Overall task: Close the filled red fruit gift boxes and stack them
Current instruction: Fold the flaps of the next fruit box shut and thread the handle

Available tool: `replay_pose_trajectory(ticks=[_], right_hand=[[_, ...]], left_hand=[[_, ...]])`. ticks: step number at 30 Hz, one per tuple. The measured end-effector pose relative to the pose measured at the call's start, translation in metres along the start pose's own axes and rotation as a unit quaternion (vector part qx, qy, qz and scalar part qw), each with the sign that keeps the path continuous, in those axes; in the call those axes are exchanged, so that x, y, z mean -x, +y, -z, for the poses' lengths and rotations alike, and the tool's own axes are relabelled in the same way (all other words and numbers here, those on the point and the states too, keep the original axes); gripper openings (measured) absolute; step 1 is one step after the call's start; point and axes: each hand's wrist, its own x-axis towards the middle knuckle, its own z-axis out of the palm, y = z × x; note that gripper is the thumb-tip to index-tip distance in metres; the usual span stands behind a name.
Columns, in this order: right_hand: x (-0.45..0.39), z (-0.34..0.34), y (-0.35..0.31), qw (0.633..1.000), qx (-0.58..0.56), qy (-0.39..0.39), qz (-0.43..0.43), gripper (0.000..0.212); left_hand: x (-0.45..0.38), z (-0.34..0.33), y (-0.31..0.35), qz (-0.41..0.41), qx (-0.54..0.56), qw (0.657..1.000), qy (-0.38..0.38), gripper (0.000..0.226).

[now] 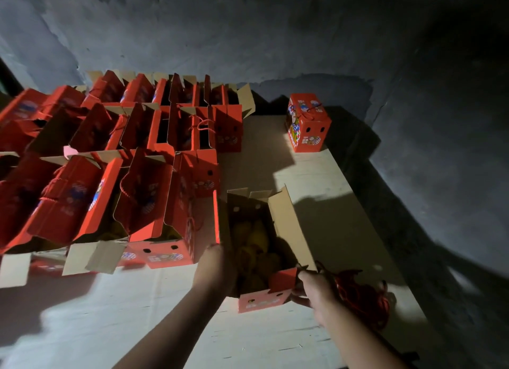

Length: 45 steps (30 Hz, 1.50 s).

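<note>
Fruit, yellow and dim in shadow (253,244), fills the open red gift box (261,299) that sits between the two hands, its flaps standing up. The left hand (217,264) presses against the box's left flap, fingers curled at its edge, though shadow hides whether they truly grip it. The right hand (314,288) pinches the small red end flap at the box's near corner, with a tangle of red cord (363,294) just beyond its knuckles. To close it well, I would judge the short end flaps should fold down first, then the long side flaps be brought together evenly so the handle tabs meet, keeping the cord free of the seam. Beyond the left hand stand rows of open red boxes (143,192); well ahead of the right hand sits one closed box (305,123) on the pale board (330,203).
</note>
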Motion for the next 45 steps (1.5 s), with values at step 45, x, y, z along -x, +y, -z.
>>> replay_pose_trajectory(ticks=[45], right_hand=[[-0.014, -0.018, -0.029, 0.978, 0.080, -0.046, 0.189, 0.057]], left_hand=[[-0.003, 0.044, -0.064, 0.091, 0.179, 0.964, -0.172, 0.085]])
